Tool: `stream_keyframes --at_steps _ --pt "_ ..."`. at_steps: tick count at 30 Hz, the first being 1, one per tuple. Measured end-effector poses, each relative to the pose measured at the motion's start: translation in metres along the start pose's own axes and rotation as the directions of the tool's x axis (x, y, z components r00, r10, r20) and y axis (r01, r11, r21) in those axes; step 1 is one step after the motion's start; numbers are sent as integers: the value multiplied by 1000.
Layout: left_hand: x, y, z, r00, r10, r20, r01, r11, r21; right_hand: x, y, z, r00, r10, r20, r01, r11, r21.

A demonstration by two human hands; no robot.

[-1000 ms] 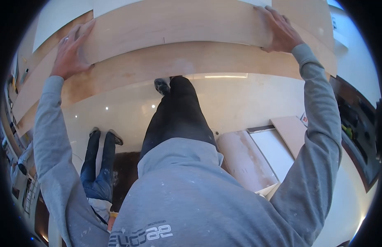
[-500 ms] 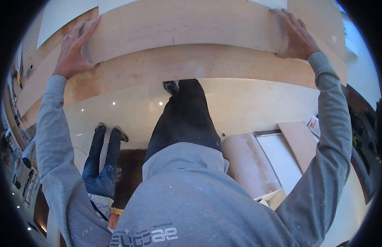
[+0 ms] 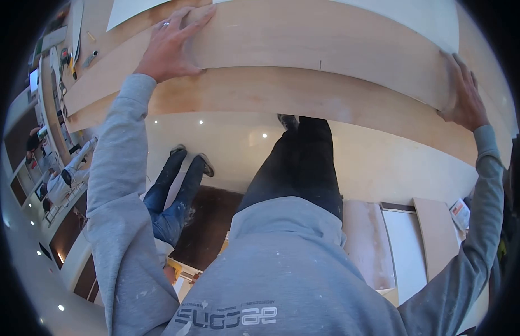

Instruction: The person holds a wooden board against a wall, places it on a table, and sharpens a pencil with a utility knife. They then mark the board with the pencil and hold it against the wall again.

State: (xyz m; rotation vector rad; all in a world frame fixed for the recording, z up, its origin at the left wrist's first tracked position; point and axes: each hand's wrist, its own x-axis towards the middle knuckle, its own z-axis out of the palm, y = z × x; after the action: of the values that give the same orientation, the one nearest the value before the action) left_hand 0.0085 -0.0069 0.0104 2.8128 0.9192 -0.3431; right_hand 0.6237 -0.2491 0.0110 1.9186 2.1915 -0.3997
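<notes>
A pale wooden board [image 3: 327,39] lies across a larger light wood panel [image 3: 243,92], with a short dark pencil mark near its front edge. At its left end, my left hand [image 3: 173,47] grips it, the thumb at the near edge and the fingers reaching over to the far side; a ring shows on one finger. My right hand [image 3: 466,98] clasps the opposite end the same way, fingers along the end and thumb at the near corner. White sheet material [image 3: 405,19] shows beyond the board.
A co-worker's legs in jeans [image 3: 176,193] are on the left, beside a dark brown panel [image 3: 207,224]. Boards [image 3: 439,235] lean at the lower right. Small tools [image 3: 90,58] lie on the surface at upper left. More people [image 3: 64,176] are farther left.
The view has swung left, so the board, hands and floor items appear farther right in the picture. Both hands keep their hold on the board's ends.
</notes>
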Motion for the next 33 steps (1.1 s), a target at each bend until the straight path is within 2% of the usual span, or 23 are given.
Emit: stream_keyframes --at_steps 2,8,17,20,23,26,27,28,29,30,31,33 --pt "3 8 -18 996 -3 88 4 1000 -13 0 -4 -2 1000 27 11 -27 999 -17" --pt "0 7 -13 999 5 34 -4 999 -43 0 -4 0 1000 21 12 -21 1000 -21" --pt "3 14 -17 985 -77 153 70 996 47 -2 1 5 999 33 18 -32 998 -52" --pt "4 14 -16 980 -87 179 88 996 1 -2 7 8 1000 25 15 -24 998 -63" --pt "6 20 -19 968 -133 213 121 990 71 -2 8 11 1000 23 3 -23 999 -47" --pt "2 23 -30 975 -109 192 105 994 31 1 3 14 998 -45 -45 46 999 20" --pt "-7 7 -10 999 -5 52 4 1000 19 3 8 18 994 -93 -64 95 995 36" --pt "-7 -16 18 986 113 -123 -114 993 0 -2 28 31 984 -162 -73 164 986 23" --pt "-5 -20 21 994 87 -70 -89 996 -18 -3 18 25 976 -189 -106 192 981 18" --pt "0 -14 14 1000 13 -23 -15 998 -61 -2 14 27 997 -64 -37 61 995 -81" --pt "0 -5 8 1000 -18 -11 17 997 -73 1 2 11 996 -75 -48 74 997 -27" --pt "1 0 2 998 -57 16 58 996 -63 2 -15 -8 999 -25 32 26 999 -30"
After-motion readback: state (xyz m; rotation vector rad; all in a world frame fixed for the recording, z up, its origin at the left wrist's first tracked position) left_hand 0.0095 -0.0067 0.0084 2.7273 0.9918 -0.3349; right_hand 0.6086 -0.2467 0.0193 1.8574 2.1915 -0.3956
